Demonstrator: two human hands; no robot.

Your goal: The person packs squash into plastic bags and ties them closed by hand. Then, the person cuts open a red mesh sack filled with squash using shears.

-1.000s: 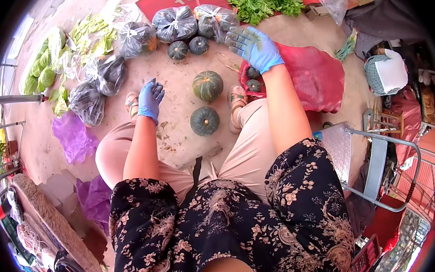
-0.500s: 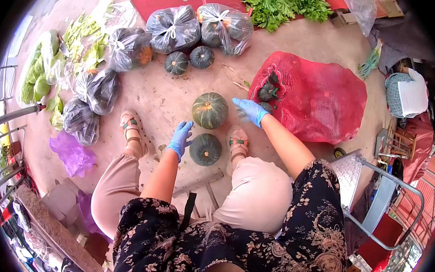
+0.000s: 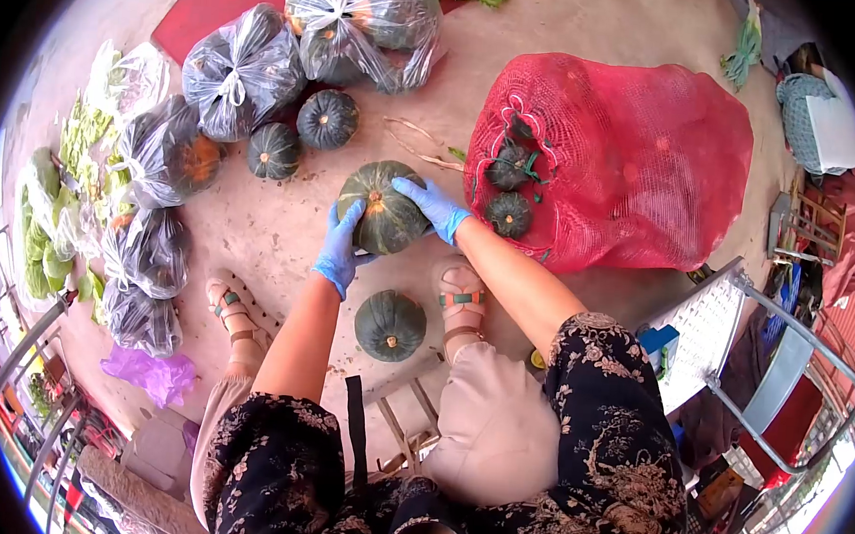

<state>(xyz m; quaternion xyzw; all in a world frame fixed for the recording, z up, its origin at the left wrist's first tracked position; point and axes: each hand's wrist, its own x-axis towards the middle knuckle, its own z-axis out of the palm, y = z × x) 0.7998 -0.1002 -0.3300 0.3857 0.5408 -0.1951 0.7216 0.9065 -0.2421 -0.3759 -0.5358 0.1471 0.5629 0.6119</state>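
Note:
A large green pumpkin with an orange patch is between my two blue-gloved hands. My left hand presses its left side, with the thumb on top. From the right, my right hand wraps its upper side, fingers over the skin. Whether it rests on the floor or is slightly raised I cannot tell. Closer to my feet, a darker green pumpkin sits on the concrete, touched by neither hand. Right of my right hand, a red mesh sack lies with its mouth open, small pumpkins showing there.
Tied plastic bags of pumpkins line the left and back, beside two loose pumpkins. Leafy greens lie far left, near a purple bag. A metal-framed chair stands at the right.
Both hands have closed in from either side onto the orange-patched pumpkin, from being apart beside it. My view has also shifted and turned.

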